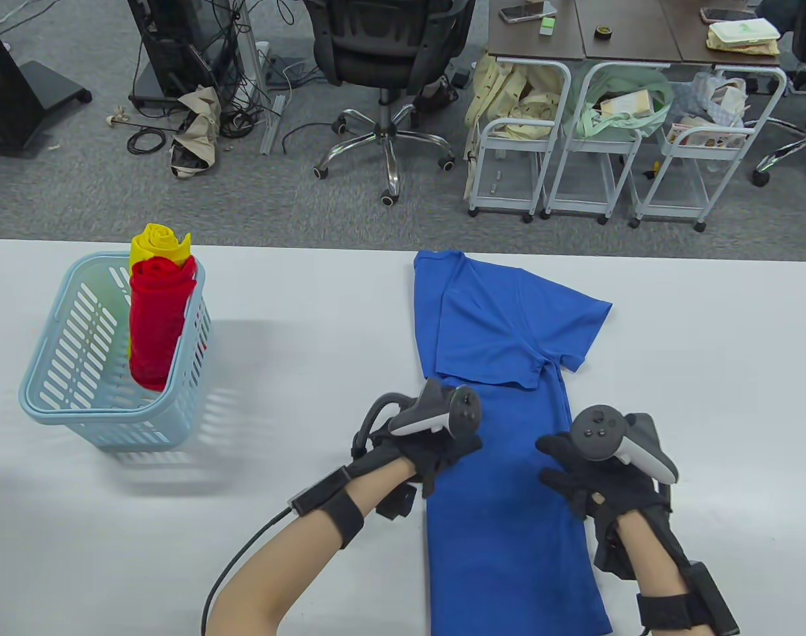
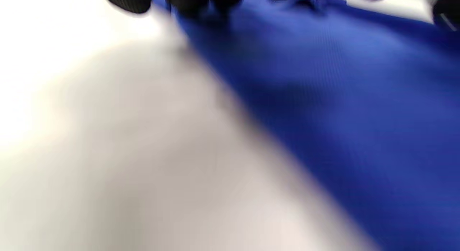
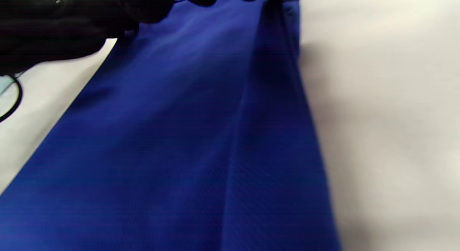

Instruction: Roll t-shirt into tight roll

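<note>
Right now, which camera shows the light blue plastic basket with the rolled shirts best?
The table view: the light blue plastic basket sits whole at the table's left, holding a red roll and a yellow roll. Neither wrist view shows the basket, only blue fabric and table.

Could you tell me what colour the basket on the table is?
Light blue basket, clearest in the table view.

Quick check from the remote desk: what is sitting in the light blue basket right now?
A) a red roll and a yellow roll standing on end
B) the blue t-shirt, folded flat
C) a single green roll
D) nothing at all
A: the table view shows a red roll and a yellow roll standing upright in the basket, while the blue t-shirt lies out on the table.
</note>
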The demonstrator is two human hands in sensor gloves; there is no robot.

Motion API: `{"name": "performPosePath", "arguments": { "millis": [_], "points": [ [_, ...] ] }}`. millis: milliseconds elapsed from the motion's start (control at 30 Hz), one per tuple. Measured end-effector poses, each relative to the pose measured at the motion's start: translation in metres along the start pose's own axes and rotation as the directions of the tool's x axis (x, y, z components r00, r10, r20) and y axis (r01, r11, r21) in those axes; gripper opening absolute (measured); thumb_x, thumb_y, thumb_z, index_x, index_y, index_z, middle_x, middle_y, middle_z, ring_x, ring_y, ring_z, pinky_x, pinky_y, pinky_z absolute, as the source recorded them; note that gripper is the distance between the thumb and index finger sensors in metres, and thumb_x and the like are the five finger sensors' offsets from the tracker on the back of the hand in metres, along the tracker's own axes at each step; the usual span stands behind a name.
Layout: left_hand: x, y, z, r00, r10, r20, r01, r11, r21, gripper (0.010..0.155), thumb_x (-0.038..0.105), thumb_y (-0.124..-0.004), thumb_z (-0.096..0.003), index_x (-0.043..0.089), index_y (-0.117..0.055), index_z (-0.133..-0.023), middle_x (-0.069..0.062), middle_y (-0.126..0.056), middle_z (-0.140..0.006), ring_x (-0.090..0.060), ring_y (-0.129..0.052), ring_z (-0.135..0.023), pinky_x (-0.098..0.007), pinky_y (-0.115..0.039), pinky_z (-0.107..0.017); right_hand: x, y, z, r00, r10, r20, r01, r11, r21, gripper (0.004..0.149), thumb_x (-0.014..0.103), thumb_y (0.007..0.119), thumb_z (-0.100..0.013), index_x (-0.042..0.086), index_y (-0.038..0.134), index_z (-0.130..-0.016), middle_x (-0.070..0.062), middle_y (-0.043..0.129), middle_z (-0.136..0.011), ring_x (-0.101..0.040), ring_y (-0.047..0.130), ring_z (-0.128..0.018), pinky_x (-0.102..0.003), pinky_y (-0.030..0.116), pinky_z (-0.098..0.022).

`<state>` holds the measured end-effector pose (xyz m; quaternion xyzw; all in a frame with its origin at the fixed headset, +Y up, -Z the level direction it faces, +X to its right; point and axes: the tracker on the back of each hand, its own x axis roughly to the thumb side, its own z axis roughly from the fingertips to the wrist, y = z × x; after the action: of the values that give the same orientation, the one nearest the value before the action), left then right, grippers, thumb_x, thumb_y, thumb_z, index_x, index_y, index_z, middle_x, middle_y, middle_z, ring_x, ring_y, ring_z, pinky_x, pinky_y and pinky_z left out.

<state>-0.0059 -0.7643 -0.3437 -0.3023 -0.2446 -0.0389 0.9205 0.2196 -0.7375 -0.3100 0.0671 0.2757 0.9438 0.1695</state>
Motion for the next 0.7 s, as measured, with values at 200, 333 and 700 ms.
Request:
{"name": "performPosePath", "arguments": {
  "millis": [200, 333, 700],
  "points": [
    [-0.020, -0.052, 0.028, 0.983, -0.182, -0.018, 0.181, 0.982, -0.051, 0.078, 0.070, -0.019, -0.0481, 0.032, 0.014, -0.108, -0.010, 0.016, -0.117, -0.040, 0.004, -0.111, -0.067, -0.021, -0.078, 0.027, 0.026, -0.017, 0.991, 0.123, 0.061, -0.127, 0.990, 0.060, 0.069, 0.044, 0.062, -0.059, 0.029, 0.025, -0.116, -0.010, 0.017, -0.121, -0.044, 0.019, -0.112, -0.060, 0.031, -0.076],
    [-0.039, -0.068, 0.053, 0.989, -0.146, 0.004, 0.145, 0.984, -0.099, 0.078, 0.072, -0.023, -0.0487, 0.035, 0.017, -0.106, -0.005, 0.021, -0.115, -0.037, 0.009, -0.109, -0.066, -0.015, -0.077, 0.045, 0.051, -0.004, 0.930, 0.348, 0.113, -0.358, 0.931, 0.077, 0.071, 0.047, 0.064, -0.057, 0.030, 0.025, -0.115, -0.006, 0.016, -0.120, -0.037, 0.019, -0.111, -0.055, 0.035, -0.076],
    [-0.038, -0.085, 0.078, 0.998, -0.049, 0.042, 0.053, 0.992, -0.118, 0.081, 0.073, -0.032, -0.0515, 0.036, 0.014, -0.108, -0.006, 0.024, -0.114, -0.037, 0.014, -0.107, -0.067, -0.008, -0.074, 0.081, 0.018, 0.007, 0.937, 0.333, 0.104, -0.326, 0.942, -0.085, 0.071, 0.039, 0.080, -0.052, 0.023, 0.046, -0.112, -0.012, 0.054, -0.109, -0.028, 0.074, -0.086, -0.052, 0.059, -0.067]
  ]
}}
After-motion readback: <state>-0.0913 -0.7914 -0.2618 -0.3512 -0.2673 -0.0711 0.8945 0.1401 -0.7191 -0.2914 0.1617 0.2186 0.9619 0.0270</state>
